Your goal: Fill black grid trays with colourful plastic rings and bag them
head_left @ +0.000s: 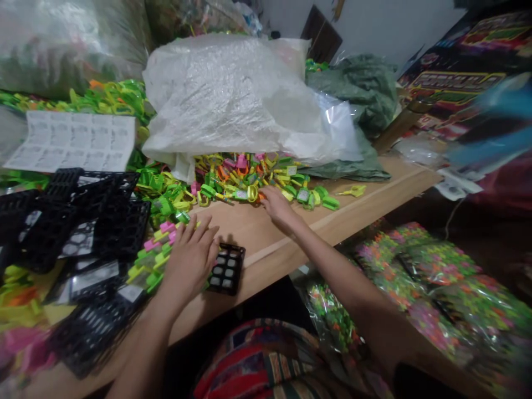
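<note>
Left hand point(189, 260), fingers wide, lies against one black tray point(228, 270) showing six cells; right hand point(278, 206), fingers narrow, touches a heap of plastic pieces point(249, 180).

Even, fairly dim indoor light is being spread over the scene, glare is being thrown off the plastic sack point(233, 94), a soft shadow is being cast by the left hand point(190, 266), and the printed board point(461, 72) is being stretched and blurred at the right edge.

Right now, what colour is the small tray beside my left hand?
The small tray is black with pale cells; best in head view.
</note>
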The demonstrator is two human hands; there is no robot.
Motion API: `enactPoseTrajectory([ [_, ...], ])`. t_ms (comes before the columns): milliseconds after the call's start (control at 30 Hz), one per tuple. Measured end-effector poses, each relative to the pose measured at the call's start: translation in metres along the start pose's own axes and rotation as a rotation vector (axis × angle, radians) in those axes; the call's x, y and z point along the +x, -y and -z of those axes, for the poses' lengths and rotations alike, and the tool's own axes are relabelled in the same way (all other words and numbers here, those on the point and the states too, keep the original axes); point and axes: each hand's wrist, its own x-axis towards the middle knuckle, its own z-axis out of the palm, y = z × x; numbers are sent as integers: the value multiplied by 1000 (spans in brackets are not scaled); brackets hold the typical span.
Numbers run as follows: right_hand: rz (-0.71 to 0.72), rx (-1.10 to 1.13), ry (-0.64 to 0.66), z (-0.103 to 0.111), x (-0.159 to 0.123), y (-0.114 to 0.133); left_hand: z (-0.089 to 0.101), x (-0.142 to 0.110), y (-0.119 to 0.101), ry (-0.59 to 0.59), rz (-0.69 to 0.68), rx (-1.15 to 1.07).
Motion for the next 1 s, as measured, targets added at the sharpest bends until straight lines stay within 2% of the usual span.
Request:
enactPoseTrajectory([
  [100, 28, 49, 75, -3, -23, 16, 4, -2, -1, 22, -17, -35],
  [200, 22, 77, 136, 4, -38, 30, 7, -2, -1, 46, -17, -44],
  [333, -52, 56, 138, 23, -33, 28, 9, -1, -3, 53, -6, -46],
  [467, -4, 72, 211, 26, -39, 26, 7, -2, -4, 35, -5, -49],
  [633, -52, -2, 271, 10, -63, 32, 5, -3, -3, 27, 28, -84],
  [700, -71, 35, 290, 4, -66, 37, 5, -4, -2, 39, 31, -117],
  [833, -65, 350, 293, -16, -59, 58, 6, -4, 1, 40, 35, -168],
  [933, -29, 656, 310, -42, -51, 80, 4, -4, 2, 12, 39, -172],
  [1000, -44, 733, 333, -61, -48, 91, 3, -4, 2, -15, 29, -166],
])
